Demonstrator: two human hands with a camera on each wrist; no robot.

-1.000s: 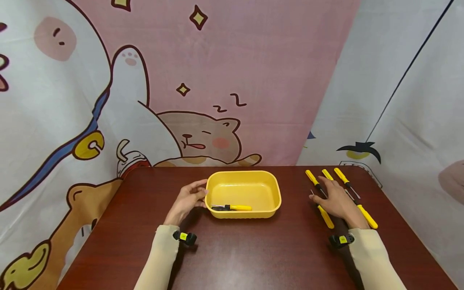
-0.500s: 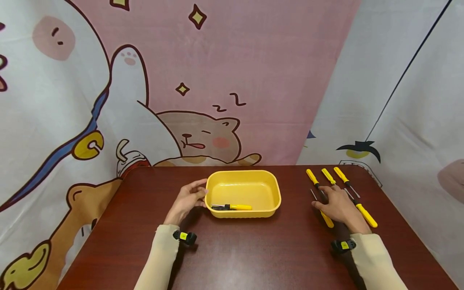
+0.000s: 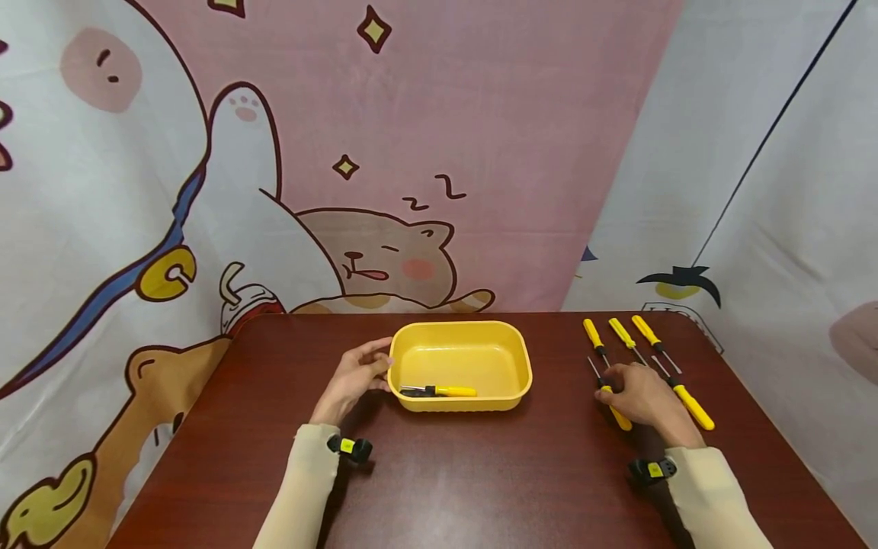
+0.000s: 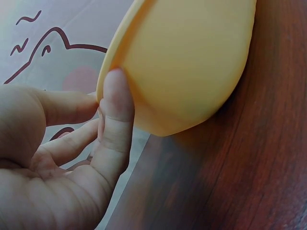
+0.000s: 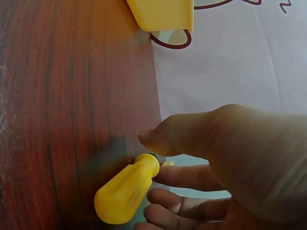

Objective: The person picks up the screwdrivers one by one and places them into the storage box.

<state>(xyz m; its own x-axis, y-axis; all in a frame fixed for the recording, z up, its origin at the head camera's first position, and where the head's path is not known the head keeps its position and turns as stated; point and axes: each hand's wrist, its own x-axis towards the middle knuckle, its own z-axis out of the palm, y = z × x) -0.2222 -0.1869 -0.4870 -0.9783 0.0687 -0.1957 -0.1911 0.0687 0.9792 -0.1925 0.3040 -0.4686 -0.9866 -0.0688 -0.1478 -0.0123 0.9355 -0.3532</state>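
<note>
A yellow plastic basin [image 3: 459, 358] stands mid-table, and my left hand [image 3: 353, 381] pinches its left rim. In the left wrist view the thumb [image 4: 118, 96] presses one side of the wall, with the index finger at the rim. Inside the basin lies a yellow-handled screwdriver [image 3: 456, 392] beside a dark handle part. My right hand [image 3: 641, 396] is low over a yellow-and-black screwdriver [image 3: 620, 419]. In the right wrist view its fingers are beside the screwdriver handle [image 5: 127, 191], with the thumb [image 5: 168, 136] slightly apart above the collar. The shaft is hidden there.
Around my right hand lie several more screwdrivers: one at the back left [image 3: 592, 332], one at the back middle [image 3: 620, 332], one at the back right [image 3: 645, 329], and one along the right [image 3: 696, 408]. A patterned cloth [image 3: 521, 152] hangs behind the brown table [image 3: 466, 480].
My right hand has drawn back towards me, and its fingers have closed in around the near screwdriver. The back-left screwdriver has shifted slightly right. My left hand stays on the basin.
</note>
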